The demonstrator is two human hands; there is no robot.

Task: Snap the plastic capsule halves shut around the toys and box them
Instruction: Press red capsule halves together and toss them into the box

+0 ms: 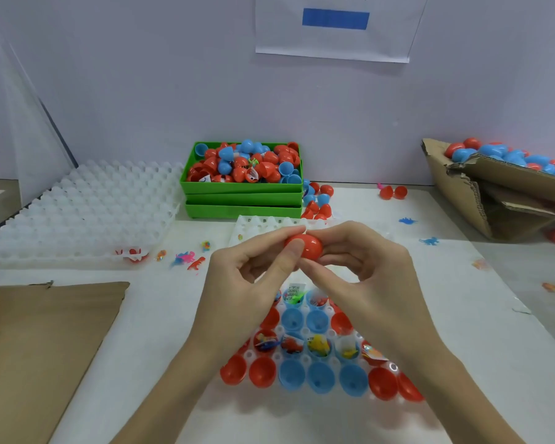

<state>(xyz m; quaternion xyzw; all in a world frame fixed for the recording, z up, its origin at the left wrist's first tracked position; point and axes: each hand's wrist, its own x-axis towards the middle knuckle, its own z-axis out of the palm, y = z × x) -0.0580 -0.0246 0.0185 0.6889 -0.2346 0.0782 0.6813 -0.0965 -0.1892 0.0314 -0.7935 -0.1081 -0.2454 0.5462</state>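
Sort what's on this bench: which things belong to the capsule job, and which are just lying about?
In the job:
- red capsule, gripped by left hand and right hand
- white tray of open halves and toys
- cardboard box of closed capsules
- green bin of halves

Lying about:
- stacked empty trays
- flat cardboard sheet
- loose blue dinosaur
- wall notice

White table top [481, 322] in front of me. Directly on it: clear tray [305, 360] of red and blue capsule halves right below me, some with toys in. Stack of empty white trays [84, 206] at far left. Green bins [242, 200] stacked at back centre, top one full of capsule halves. Torn cardboard box [481, 200] of closed capsules at far right. Flat cardboard sheet [39, 341] at near left. Loose halves [393, 192] and small toy dinosaurs [429, 241] scattered between.
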